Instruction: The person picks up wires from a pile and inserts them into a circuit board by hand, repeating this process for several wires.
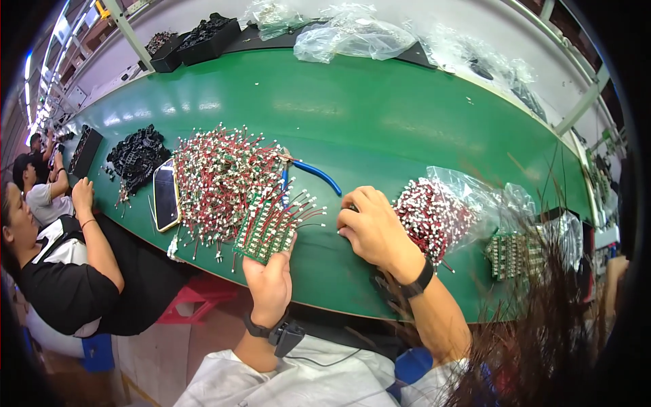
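Note:
My left hand (269,281) grips the lower edge of a green circuit board panel (256,239), tilted up over the bench. Rows of small white parts cover the panel, and red wires with white plugs stick out of it toward the right. My right hand (377,227) is to the right of the panel, apart from it, with fingers curled and thumb against them. A tiny white bit shows at its fingertips, too small to name. Just beyond this hand lies a pile of red wires with white connectors (428,214), partly under a clear plastic bag (468,197).
A large heap of wired parts (217,180) lies behind the panel, with blue-handled pliers (317,174) at its right. A phone (165,197) and black parts (139,157) lie left. More boards (508,254) stand at right. Co-workers sit along the left side.

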`<state>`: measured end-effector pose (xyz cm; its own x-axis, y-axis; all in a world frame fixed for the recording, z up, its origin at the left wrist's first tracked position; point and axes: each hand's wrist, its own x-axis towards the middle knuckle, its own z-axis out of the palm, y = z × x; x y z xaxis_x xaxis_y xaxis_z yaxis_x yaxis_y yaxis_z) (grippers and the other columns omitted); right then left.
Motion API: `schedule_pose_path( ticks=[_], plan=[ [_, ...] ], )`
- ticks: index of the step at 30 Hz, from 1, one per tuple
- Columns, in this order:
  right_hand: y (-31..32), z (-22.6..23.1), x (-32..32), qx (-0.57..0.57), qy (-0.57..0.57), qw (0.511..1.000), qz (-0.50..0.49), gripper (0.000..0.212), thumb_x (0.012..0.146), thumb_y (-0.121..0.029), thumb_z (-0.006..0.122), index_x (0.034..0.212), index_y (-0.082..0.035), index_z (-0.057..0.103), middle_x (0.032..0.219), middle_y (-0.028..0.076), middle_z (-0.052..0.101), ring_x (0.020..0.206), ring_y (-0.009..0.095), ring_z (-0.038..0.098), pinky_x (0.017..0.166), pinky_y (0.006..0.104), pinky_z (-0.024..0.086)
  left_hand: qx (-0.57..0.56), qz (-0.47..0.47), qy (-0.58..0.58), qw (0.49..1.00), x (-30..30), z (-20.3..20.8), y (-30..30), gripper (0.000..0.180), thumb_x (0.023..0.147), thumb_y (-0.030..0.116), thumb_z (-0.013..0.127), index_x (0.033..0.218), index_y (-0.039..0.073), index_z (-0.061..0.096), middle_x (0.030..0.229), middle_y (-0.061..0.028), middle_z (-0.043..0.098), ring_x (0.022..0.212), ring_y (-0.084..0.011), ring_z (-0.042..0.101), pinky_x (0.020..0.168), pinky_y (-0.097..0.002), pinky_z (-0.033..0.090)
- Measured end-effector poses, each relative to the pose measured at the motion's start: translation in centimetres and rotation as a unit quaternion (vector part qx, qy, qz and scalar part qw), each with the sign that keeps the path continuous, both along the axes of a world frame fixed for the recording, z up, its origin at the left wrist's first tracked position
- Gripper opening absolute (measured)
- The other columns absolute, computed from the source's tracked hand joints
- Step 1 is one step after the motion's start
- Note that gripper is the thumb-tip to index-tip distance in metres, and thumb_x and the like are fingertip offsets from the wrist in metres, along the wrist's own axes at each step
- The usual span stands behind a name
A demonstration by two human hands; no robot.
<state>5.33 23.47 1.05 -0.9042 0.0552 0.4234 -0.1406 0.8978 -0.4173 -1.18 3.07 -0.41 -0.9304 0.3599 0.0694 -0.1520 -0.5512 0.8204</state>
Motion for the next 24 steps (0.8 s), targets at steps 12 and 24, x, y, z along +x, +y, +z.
schedule_pose_path(
  ticks=[12,24],
  plan=[
    [-1.8,2.5,1.5,-0.213,0.044,0.975,0.043,0.011,0.090,-0.003,0.064,0.100,-0.001,0.059,0.087,0.017,0.058,0.080,0.037,0.060,0.070,0.0436,0.049,0.004,-0.012,-0.037,0.999,0.0,-0.2,0.6,0.058,0.084,-0.018,0.043,0.139,-0.002,0.045,0.130,-0.0140,0.059,0.118,-0.0251,0.062,0.110,-0.0473,0.048],
    [-4.2,0.8,1.2,-0.104,0.039,0.994,0.003,0.013,0.094,-0.010,0.059,0.096,0.000,0.050,0.083,0.017,0.061,0.074,0.036,0.065,0.064,0.0429,0.055,0.001,0.008,-0.020,1.000,2.5,0.9,3.1,0.049,0.081,-0.018,0.047,0.128,-0.003,0.051,0.116,-0.0073,0.060,0.102,-0.0135,0.061,0.087,-0.0290,0.050]
  ],
)
